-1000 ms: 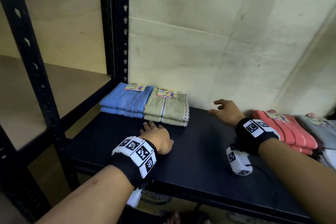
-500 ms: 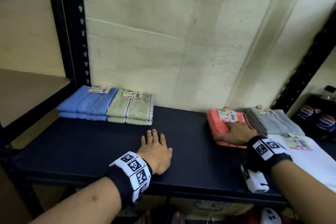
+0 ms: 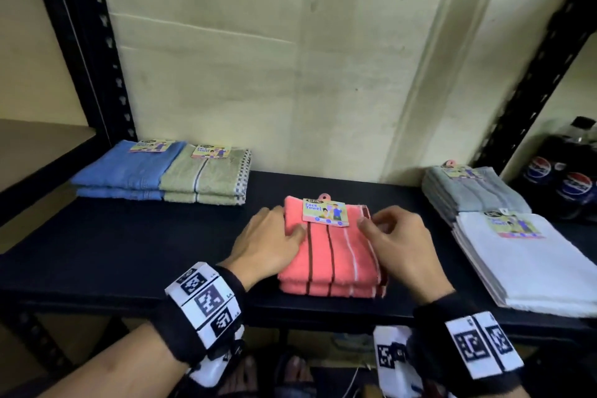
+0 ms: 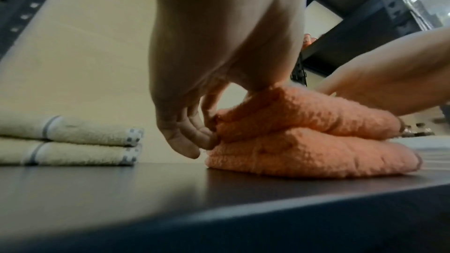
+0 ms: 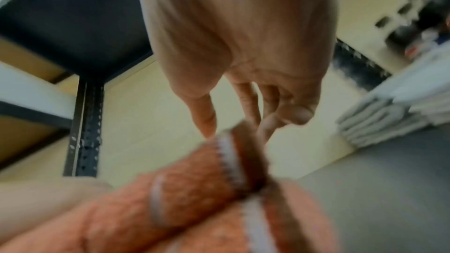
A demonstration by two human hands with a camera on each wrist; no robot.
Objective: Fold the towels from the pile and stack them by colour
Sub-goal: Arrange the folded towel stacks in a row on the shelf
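Two folded coral towels [image 3: 329, 255] with dark and white stripes lie stacked at the middle of the black shelf [image 3: 129, 252], a paper label on top. My left hand [image 3: 290, 231] is at the stack's left edge. In the left wrist view its fingers [image 4: 204, 139] curl into the seam under the top coral towel [image 4: 304, 113] and the thumb presses on top. My right hand [image 3: 374, 223] holds the right edge. In the blurred right wrist view the thumb and fingers [image 5: 265, 126] straddle the striped coral edge [image 5: 233, 153].
Folded blue towels [image 3: 129, 168] and green towels [image 3: 206, 174] are stacked at the back left. Grey towels [image 3: 468, 187] and white towels [image 3: 533, 262] are stacked at the right. Cola bottles [image 3: 568, 178] stand at the far right. Black rack uprights [image 3: 84, 42] frame the shelf.
The coral stack has moved left from beside the grey towels to the shelf's middle. My left hand left the bare shelf and took the stack's left edge. My head turned right.
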